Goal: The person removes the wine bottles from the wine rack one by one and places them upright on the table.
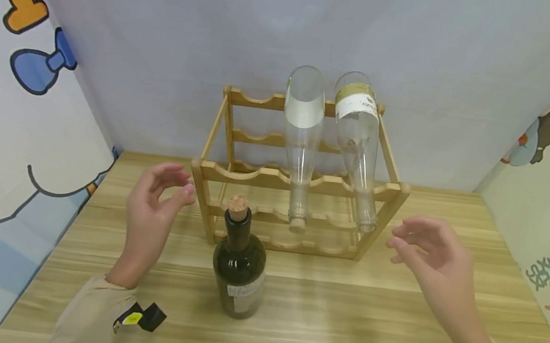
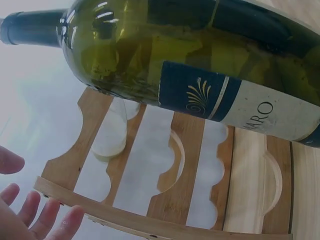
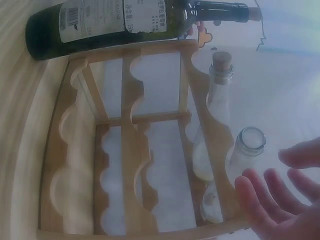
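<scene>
The work in hand looks like racking wine bottles, at a point between grips; neither hand holds anything. The left hand (image 1: 152, 207) hangs beside the front left corner of the wooden wine rack (image 1: 258, 178), its fingers softly bent and a modest gap left to the thumb; whether it touches the rack, I cannot tell. The right hand (image 1: 438, 259) is just off the front right corner, fingers curved, thumb set apart from them; it is near the uncorked clear bottle (image 1: 358, 130) without holding it.

The green wine bottle (image 1: 239, 265), a cork (image 1: 237, 207) in its neck, stands upright on the table (image 1: 318, 316), before the rack's front edge and toward its left corner; the corked clear bottle (image 1: 304, 146) lies in the middle of the rack's top tier, the uncorked one at the right end, both necks jutting past the front edge.

As I judge it, racking the green bottle calls for a firm grip round its body, a tilt to lying, and a careful lowering into the top rail's left notch.
</scene>
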{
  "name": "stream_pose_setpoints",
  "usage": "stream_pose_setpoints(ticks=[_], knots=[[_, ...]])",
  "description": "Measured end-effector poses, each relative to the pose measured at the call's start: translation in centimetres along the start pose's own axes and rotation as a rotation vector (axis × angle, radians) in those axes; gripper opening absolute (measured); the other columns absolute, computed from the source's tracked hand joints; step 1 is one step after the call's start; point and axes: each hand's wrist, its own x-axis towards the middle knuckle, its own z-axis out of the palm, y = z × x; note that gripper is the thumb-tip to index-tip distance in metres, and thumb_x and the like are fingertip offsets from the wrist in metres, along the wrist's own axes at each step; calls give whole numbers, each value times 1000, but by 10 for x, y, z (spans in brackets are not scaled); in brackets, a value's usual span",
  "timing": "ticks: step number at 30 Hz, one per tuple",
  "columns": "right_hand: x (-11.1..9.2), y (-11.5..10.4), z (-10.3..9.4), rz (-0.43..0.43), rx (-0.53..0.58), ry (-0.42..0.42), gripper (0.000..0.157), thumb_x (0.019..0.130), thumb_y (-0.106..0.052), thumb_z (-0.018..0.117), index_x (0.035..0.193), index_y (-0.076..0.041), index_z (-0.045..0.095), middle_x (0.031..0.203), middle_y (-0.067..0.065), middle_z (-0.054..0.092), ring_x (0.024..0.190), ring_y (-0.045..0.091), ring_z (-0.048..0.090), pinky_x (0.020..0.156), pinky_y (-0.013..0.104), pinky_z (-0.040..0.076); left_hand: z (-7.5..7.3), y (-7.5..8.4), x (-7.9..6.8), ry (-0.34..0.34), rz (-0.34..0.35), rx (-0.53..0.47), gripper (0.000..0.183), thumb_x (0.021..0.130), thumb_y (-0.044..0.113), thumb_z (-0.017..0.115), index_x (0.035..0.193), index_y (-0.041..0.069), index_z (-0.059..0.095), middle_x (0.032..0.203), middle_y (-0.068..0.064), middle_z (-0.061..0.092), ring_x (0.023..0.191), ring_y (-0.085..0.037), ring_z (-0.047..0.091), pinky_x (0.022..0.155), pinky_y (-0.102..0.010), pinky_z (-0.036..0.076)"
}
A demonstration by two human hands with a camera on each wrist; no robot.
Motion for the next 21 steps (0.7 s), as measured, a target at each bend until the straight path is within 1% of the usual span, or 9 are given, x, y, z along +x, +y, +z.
stream_pose_setpoints(ticks=[2,3,5,9,12,15,18,21], knots=[[0,-5,3,0,-8,-9,29,82,22,56,110,14,51,99,16,62,86,19,65,67,26,57,0,-2,2,15,-12,34,33,87,-9,60,118,-10,51,108,-22,54,97,-23,56,75,-23,55],[-1,-8,4,13,-25,-9,29,82,21,56,110,15,51,99,16,62,87,18,65,67,27,57,0,-3,3,20,-15,50,33,87,-8,60,119,-10,51,108,-21,54,98,-23,56,75,-23,55],[-1,-13,6,23,-47,-16,29,82,22,56,110,17,49,99,15,63,87,18,66,67,27,57,1,-6,5,32,-21,63,33,87,-7,62,118,-9,51,108,-19,56,99,-25,55,76,-22,54],[-1,-20,11,52,-88,-32,31,81,21,58,111,17,50,101,13,63,90,17,65,68,29,57,1,-12,8,49,-18,78,34,86,-5,64,118,-9,52,107,-14,57,101,-27,55,77,-22,54],[-1,-24,16,41,-68,-68,33,80,21,59,112,18,51,102,16,62,92,19,64,68,30,57,2,-15,10,56,-17,96,37,86,-3,66,119,-8,51,107,-11,57,101,-25,55,78,-21,53],[1,-29,22,10,-19,-121,36,80,22,59,115,18,50,104,20,62,94,22,63,68,31,57,3,-18,13,53,-23,111,41,86,0,67,122,-5,50,108,-7,56,101,-22,55,78,-20,52],[4,-33,28,-7,8,-166,38,80,22,58,117,16,51,106,19,63,94,24,64,70,32,57,5,-21,16,50,-35,113,44,85,5,69,124,1,49,110,-4,55,101,-21,55,76,-20,52],[6,-35,33,1,22,-199,39,81,21,58,119,15,51,108,20,63,94,26,64,73,35,57,8,-22,18,47,-46,118,45,85,9,70,124,3,49,110,-2,54,100,-20,54,74,-21,52]])
